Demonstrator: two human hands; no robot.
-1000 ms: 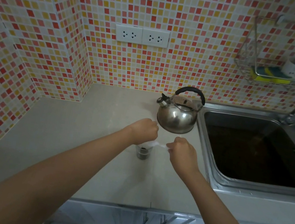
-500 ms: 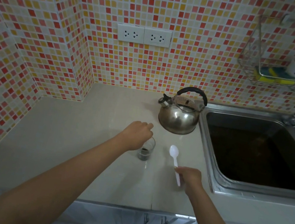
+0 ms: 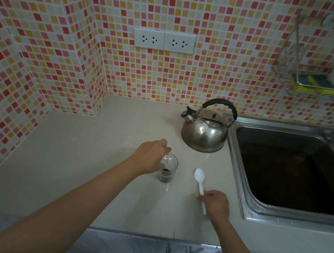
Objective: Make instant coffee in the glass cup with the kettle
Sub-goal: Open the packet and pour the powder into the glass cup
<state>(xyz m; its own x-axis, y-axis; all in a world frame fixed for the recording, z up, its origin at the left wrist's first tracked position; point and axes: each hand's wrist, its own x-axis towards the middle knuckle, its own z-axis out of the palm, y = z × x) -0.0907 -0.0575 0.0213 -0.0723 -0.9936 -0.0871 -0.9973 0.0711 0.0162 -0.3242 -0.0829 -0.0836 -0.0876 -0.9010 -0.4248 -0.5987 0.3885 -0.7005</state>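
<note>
- The left hand [image 3: 150, 156] curls around the left side of the glass cup [image 3: 167, 170] and pinches something thin and clear over it.
- The right hand [image 3: 216, 203] grips the handle of a white spoon [image 3: 200, 181], whose bowl points toward the back wall.
- The glass cup stands on the counter [image 3: 81, 156], with dark coffee powder at its bottom.
- The kettle [image 3: 206, 128] sits behind the cup, near the back edge, just beside the sink [image 3: 239, 178].
</note>
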